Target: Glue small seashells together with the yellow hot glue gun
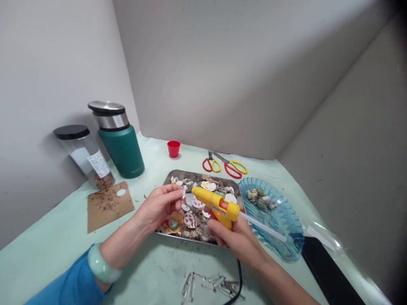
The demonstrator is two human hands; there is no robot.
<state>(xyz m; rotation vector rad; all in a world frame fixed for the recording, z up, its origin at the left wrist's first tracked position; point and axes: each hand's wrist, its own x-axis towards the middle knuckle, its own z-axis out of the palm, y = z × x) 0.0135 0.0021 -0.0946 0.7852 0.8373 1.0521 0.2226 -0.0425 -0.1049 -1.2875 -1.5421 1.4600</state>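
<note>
My left hand (163,204) pinches a small item (184,195), white with reddish marks, between thumb and fingertips; it looks like a shell piece. Wrapped round the grip of a yellow glue gun (219,205) is my right hand (230,235). The gun's nozzle points left, close to the pinched piece, and a clear glue stick (262,226) sticks out of its back. Both hands are over a metal tray (243,201) filled with shells, among them a striped one (191,220) and a yellow-orange one (178,222).
A blue shell-shaped dish (286,212) with small green shells stands right of the tray. Behind are scissors (233,167) and a red cup (174,149). Leftward stand a green bottle (122,148), a jar (85,156) and cardboard (108,205). Safety pins (210,284) and a cable (240,279) lie in front.
</note>
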